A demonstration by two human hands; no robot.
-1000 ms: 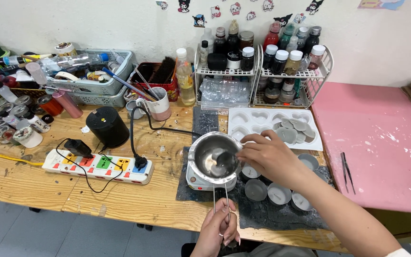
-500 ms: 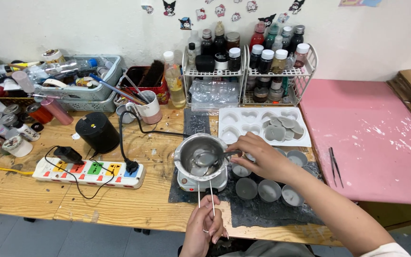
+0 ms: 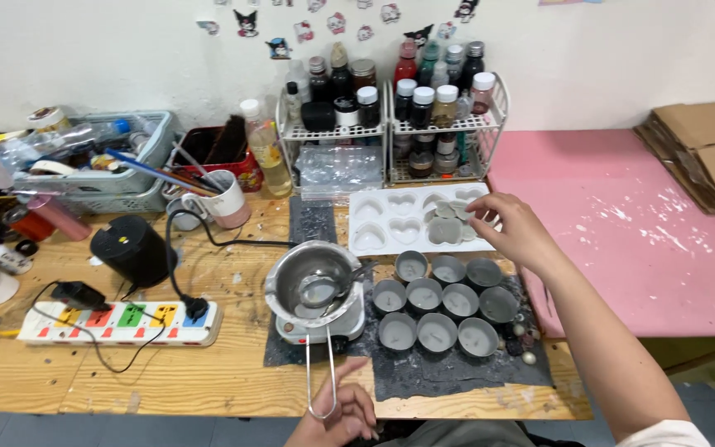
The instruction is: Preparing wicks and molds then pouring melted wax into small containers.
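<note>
The right hand (image 3: 511,228) was stretched out over the white heart-shaped mould tray (image 3: 378,223), its fingers loosely spread and curved above the grey wax discs (image 3: 448,222) heaped in the tray's right-hand cavities — whether the fingertips actually pinched a disc could not be told. The left hand (image 3: 337,418) sat at the near edge of the desk (image 3: 208,368), curled about the end of the pot's long wire handle (image 3: 319,377); how tightly it gripped was not clear.

The steel melting pot (image 3: 312,281) stood on a small white hotplate (image 3: 324,323), on a dark mat (image 3: 448,372) near the middle of the desk, with a spoon (image 3: 328,285) lying in it, its stem resting over the right rim. Just to the right of the pot, on the same mat, a cluster of small round metal cups (image 3: 440,302) stood in rows, touching one another, between the pot and the pink board (image 3: 622,223).

To the left lay a multicoloured power strip (image 3: 117,323) with a black plug in it, and behind that a black cylinder (image 3: 130,248) and a white mug (image 3: 223,199) holding tools. Two wire racks of bottles (image 3: 391,124) stood against the wall behind the mould tray.
</note>
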